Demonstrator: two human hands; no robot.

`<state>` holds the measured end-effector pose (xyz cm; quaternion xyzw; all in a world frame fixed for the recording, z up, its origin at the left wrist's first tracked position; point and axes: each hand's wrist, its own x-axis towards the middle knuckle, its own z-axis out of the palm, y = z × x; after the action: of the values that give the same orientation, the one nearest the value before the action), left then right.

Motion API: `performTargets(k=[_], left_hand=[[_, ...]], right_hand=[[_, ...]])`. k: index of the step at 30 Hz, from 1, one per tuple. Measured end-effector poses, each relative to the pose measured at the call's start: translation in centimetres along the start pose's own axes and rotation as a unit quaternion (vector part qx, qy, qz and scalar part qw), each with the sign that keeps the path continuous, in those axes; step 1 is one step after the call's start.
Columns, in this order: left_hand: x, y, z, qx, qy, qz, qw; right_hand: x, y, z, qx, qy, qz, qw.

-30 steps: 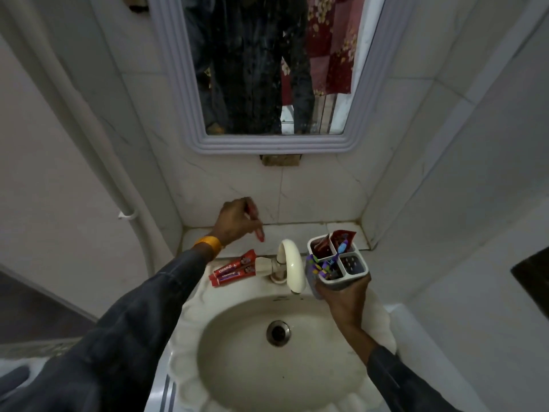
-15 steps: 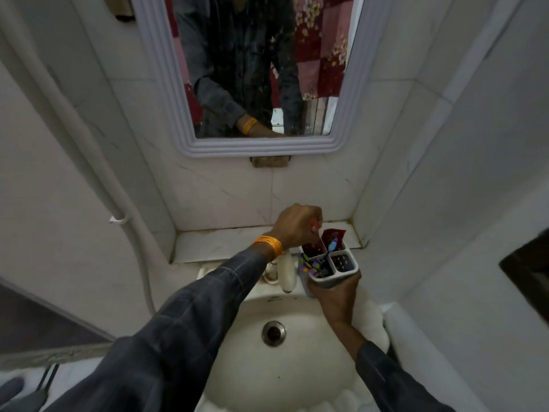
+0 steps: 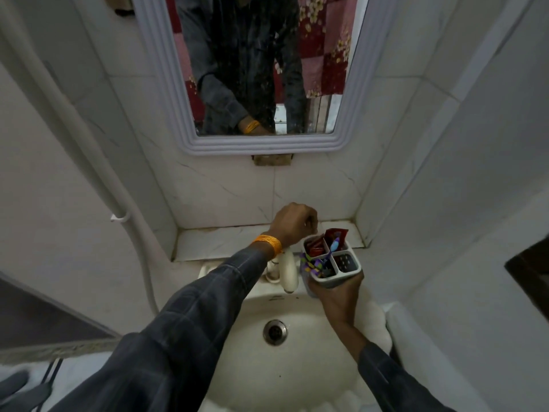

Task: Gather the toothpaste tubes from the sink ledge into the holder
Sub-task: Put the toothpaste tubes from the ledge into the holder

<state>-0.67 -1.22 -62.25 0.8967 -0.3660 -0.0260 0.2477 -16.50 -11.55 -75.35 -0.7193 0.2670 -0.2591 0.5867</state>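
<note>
The white marble ledge (image 3: 225,242) behind the basin is a narrow shelf, boxed in by tiled wall at the back and at both ends; its left stretch lies bare. In front of it the cream ceramic sink (image 3: 300,361) opens wide, its scalloped rim running under my right wrist, the round metal drain (image 3: 275,332) well clear of both arms.

My right hand (image 3: 337,295) reaches up over the sink's right rim and wraps the grey plastic four-compartment holder (image 3: 346,276) from below, fingers closed around its base — the holder sits tilted towards me, above the basin, just right of the curved white tap spout (image 3: 288,270). My left hand (image 3: 294,223) comes across above the tap, knuckles up, fingers curled down at the holder's far-left corner; whether they pinch anything I cannot tell, as the fingertips are hidden. An orange bangle (image 3: 269,242) circles that wrist above a dark checked sleeve.

Red toothpaste tubes (image 3: 335,234) stand in the two back compartments, crinkled ends up. A blue-handled toothbrush (image 3: 332,248) leans across the divider, purple and yellow brushes crowd the front-left cell, and the front-right cell shows only its perforated floor.
</note>
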Motion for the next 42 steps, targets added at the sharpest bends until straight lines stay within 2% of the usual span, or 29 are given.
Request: performTargets(k=[2, 4, 9, 13, 18, 21, 24, 29, 31, 33, 37, 42], left_hand=[[-0.8, -2.5, -0.5, -0.025, 0.044, -0.050, 0.997], [-2.7, -6.3, -1.0, -0.021, 0.044, -0.115, 0.992], [-8.9, -13.4, 0.0, 0.098, -0.108, -0.233, 0.962], [-11.0, -14.5, 2.6, 0.145, -0.115, -0.259, 0.948], [-10.8, -14.9, 4.4, 0.181, -0.085, -0.236, 0.951], [-10.0, -14.9, 4.2, 0.191, -0.105, -0.214, 0.952], [-9.5, -13.0, 2.8, 0.202, -0.077, -0.185, 0.959], [-5.9, -8.3, -1.9, 0.075, 0.084, -0.171, 0.979], [-4.7, -6.5, -4.7, 0.000, 0.129, -0.166, 0.978], [-4.1, -4.6, -7.1, -0.064, 0.159, -0.128, 0.977], [-2.9, 1.3, -9.3, -0.132, 0.116, -0.033, 0.984], [-1.5, 6.6, -4.8, -0.087, 0.024, 0.017, 0.996]], right_hand=[[0.1, 0.1, -0.1, 0.004, 0.000, 0.004, 1.000], [0.0, 0.0, 0.0, 0.010, -0.001, 0.009, 1.000], [-0.2, 0.1, 0.1, 0.034, 0.004, 0.008, 0.999], [-0.1, 0.2, 0.2, 0.032, -0.006, -0.003, 0.999], [-0.2, 0.1, 0.1, 0.036, -0.017, -0.009, 0.999], [0.2, 0.5, 0.2, 0.034, -0.009, -0.010, 0.999], [0.4, -1.1, -1.3, 0.026, -0.005, -0.020, 0.999], [1.6, -1.3, -3.2, 0.035, 0.026, -0.004, 0.999], [1.4, -1.0, -2.9, 0.030, 0.023, 0.001, 0.999], [0.8, -0.9, -2.2, 0.025, 0.016, 0.000, 1.000], [-0.1, -0.7, -0.7, 0.022, 0.004, 0.003, 1.000], [-0.4, -0.6, 0.3, 0.015, -0.003, -0.014, 1.000]])
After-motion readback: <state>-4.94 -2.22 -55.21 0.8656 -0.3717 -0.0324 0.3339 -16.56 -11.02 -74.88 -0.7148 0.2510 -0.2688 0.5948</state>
